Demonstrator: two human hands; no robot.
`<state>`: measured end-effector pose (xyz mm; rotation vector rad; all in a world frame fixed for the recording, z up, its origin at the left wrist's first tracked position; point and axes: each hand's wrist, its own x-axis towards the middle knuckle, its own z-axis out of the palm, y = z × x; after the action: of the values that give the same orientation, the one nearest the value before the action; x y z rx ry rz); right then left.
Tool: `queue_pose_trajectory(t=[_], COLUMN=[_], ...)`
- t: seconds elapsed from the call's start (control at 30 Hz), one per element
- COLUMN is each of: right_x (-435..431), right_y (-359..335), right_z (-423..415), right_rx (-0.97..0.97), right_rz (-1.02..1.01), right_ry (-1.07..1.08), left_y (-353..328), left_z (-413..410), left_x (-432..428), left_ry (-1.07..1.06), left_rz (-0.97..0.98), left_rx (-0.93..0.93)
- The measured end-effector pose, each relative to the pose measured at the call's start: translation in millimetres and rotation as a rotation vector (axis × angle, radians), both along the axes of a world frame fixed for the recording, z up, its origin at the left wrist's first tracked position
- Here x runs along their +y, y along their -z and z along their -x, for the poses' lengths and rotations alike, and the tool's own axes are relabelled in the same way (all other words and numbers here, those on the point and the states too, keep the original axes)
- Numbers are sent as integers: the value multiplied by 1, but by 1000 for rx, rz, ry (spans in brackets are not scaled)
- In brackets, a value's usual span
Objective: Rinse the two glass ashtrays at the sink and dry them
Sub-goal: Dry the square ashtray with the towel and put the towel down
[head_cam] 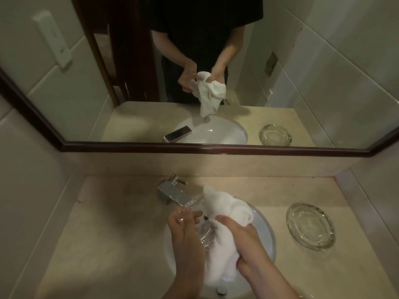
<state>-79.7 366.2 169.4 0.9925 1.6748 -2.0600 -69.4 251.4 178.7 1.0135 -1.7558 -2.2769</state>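
So on the left there's the square chrome faucet [172, 193] at the back of the round white sink basin [266, 231]. Over the basin, the left hand [185, 231] is curled around the edge of a clear ribbed glass ashtray [206, 233], held tilted. The right hand [241, 236] is bunched tight on a white towel [224, 210], pressing it against that ashtray. Far right, the second round clear glass ashtray [310, 226] just sits on the beige stone counter [108, 244], well apart.

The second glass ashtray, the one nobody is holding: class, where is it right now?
In the head view, the second glass ashtray sits flat on the beige counter, right of the sink basin, beyond the right hand and white towel.
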Motion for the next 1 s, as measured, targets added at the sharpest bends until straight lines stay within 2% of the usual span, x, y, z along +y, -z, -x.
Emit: queue_pose_trajectory(t=[0.13, 0.23, 0.3, 0.57, 0.77, 1.0], right_x=[36, 52, 56, 45, 34, 15], right_y=[-2, -10, -11, -1, 1, 11], right_z=[22, 39, 47, 47, 33, 15], right_rx=[51, 112, 129, 162, 171, 182], right_rz=[10, -49, -61, -52, -11, -33], right_ry=[-118, -239, -274, -83, 22, 131], left_y=[-12, -23, -24, 6, 11, 16], left_z=[26, 54, 63, 43, 32, 26], left_x=[-23, -37, -37, 2, 11, 23], left_ry=[401, 768, 842, 322, 108, -97], left_rz=[-67, -13, -7, -3, 75, 30], left_rx=[-63, -152, -154, -93, -39, 29])
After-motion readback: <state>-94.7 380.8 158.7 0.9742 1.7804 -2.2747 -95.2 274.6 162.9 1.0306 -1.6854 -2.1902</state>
